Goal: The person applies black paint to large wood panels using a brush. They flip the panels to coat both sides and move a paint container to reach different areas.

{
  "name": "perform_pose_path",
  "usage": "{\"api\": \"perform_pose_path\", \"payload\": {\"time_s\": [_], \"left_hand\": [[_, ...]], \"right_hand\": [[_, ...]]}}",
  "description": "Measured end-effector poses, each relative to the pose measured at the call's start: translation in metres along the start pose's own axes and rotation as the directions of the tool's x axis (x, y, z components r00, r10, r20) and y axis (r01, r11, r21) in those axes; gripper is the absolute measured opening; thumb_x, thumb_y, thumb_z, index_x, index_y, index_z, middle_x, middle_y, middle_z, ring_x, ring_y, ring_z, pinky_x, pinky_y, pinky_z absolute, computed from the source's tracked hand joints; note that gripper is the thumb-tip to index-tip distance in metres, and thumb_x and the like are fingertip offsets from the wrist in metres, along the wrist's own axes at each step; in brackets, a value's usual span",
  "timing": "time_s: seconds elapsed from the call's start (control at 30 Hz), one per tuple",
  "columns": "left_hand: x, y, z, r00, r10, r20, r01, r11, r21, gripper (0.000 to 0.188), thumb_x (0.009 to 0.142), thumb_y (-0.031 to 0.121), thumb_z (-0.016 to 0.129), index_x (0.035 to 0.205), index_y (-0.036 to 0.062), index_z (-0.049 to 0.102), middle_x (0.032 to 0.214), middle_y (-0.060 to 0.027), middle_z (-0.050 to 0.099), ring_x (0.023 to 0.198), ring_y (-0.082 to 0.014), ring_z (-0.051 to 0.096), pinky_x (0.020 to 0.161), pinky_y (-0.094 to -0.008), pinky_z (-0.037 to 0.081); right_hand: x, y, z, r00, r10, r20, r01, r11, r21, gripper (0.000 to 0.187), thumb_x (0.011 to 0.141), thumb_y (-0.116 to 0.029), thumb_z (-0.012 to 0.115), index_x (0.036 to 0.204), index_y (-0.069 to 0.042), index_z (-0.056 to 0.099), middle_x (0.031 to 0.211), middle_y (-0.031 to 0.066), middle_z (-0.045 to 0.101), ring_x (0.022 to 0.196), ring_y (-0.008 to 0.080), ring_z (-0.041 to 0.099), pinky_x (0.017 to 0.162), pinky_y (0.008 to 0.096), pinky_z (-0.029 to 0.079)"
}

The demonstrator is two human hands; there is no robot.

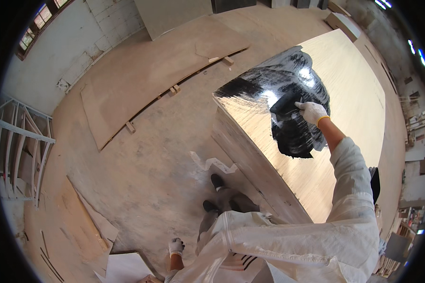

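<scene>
black coat: one patch down, most of the board still bare

my right hand (312, 112), in a white glove, is closed around a dark tool (283, 104), a brush or scraper by the look of it, its head pressed flat on the wet black patch (288, 94). the patch sits at the near-left corner of the board (359, 94), the top sheet of a tall stack, and reaches from the left edge in toward the middle. it shines wet and its rim is ragged and streaky. the board's far end and whole right side are bare pale wood, so i judge the coating well under half done, with the patch's edges needing to be worked out too. my left hand (176, 246) hangs low by my side, well apart from the board, gloved, fingers loosely curled and holding nothing i can see. my shoes (213, 192) stand on the floor (156, 155) at the stack's corner.
</scene>
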State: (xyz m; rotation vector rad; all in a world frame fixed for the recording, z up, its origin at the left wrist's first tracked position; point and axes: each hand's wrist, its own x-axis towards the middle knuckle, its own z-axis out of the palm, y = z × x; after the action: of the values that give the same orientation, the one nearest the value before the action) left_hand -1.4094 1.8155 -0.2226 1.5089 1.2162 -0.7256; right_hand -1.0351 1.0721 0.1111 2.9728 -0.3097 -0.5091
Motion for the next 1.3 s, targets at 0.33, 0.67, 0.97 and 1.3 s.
{"api": "perform_pose_path", "payload": {"time_s": [0.33,0.67,0.97,1.3], "left_hand": [[-0.039,-0.034,0.029,0.992,0.087,-0.092,-0.097,0.989,-0.109,0.026,0.101,0.021,0.062,0.119,0.0025,0.066,0.086,-0.0141,0.071,0.056,-0.0244,0.065,0.048,-0.0359,0.054],[-0.101,-0.09,0.101,0.985,0.086,-0.153,-0.11,0.981,-0.162,0.021,0.102,0.016,0.061,0.115,0.0008,0.067,0.086,-0.0105,0.071,0.059,-0.019,0.065,0.052,-0.0327,0.053],[-0.128,-0.114,0.129,0.985,0.01,-0.175,-0.051,0.971,-0.234,0.024,0.103,0.018,0.062,0.119,0.0007,0.065,0.087,-0.0118,0.071,0.06,-0.0207,0.065,0.052,-0.0331,0.053],[-0.134,-0.108,0.128,0.977,0.051,-0.207,-0.105,0.96,-0.258,0.024,0.103,0.019,0.06,0.118,0.0016,0.065,0.088,-0.0108,0.071,0.06,-0.0191,0.065,0.053,-0.0316,0.052]], "right_hand": [[0.046,-0.106,-0.036,0.814,-0.568,0.121,0.579,0.808,-0.106,0.047,0.097,-0.027,0.063,0.144,-0.036,0.063,0.107,0.0181,0.075,0.099,0.0369,0.072,0.09,0.0453,0.056],[0.117,-0.147,-0.063,0.655,-0.74,0.152,0.747,0.605,-0.276,0.053,0.096,-0.021,0.065,0.143,-0.046,0.062,0.113,0.0125,0.075,0.1,0.0351,0.072,0.091,0.0434,0.057],[0.135,-0.152,-0.078,0.601,-0.784,0.159,0.787,0.544,-0.292,0.056,0.094,-0.022,0.068,0.143,-0.046,0.062,0.116,0.0092,0.076,0.104,0.0311,0.073,0.093,0.0419,0.057],[0.133,-0.148,-0.088,0.633,-0.767,0.106,0.752,0.576,-0.321,0.058,0.09,-0.012,0.068,0.138,-0.043,0.067,0.112,0.0113,0.076,0.103,0.0356,0.071,0.094,0.0417,0.056]]}}
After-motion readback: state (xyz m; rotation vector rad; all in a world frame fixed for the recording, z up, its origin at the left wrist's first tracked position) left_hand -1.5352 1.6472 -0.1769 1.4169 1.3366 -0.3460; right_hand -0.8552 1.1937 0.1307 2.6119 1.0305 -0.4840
